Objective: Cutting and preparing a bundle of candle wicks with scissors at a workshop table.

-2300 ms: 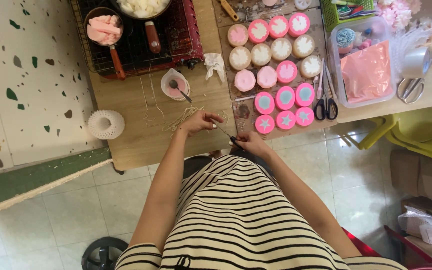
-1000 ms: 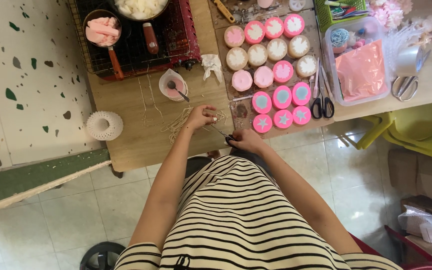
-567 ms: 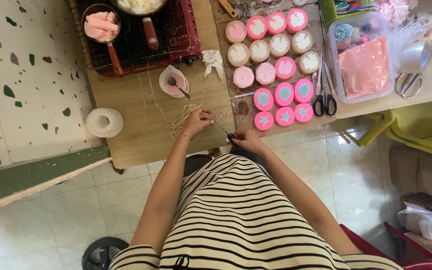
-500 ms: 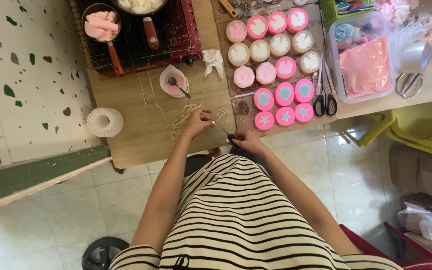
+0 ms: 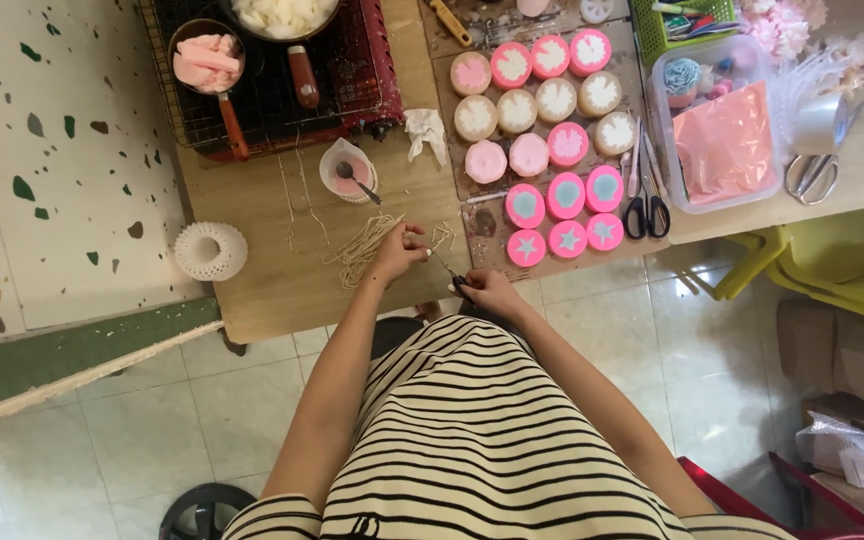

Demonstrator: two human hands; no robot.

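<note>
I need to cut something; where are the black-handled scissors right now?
In the head view, the black-handled scissors lie on the table's right side, between the pink round moulds and the clear plastic box.

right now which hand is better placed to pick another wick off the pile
Left. The left hand rests at the edge of the wick pile, fingers pinching a strand. The right hand is farther off at the table edge, gripping a small dark tool.

Black-and-white striped dress (image 5: 472, 430); bright pink round moulds (image 5: 564, 195); cream wicks (image 5: 362, 250); white ribbed ring (image 5: 210, 250); pale wooden table (image 5: 272, 280).
</note>
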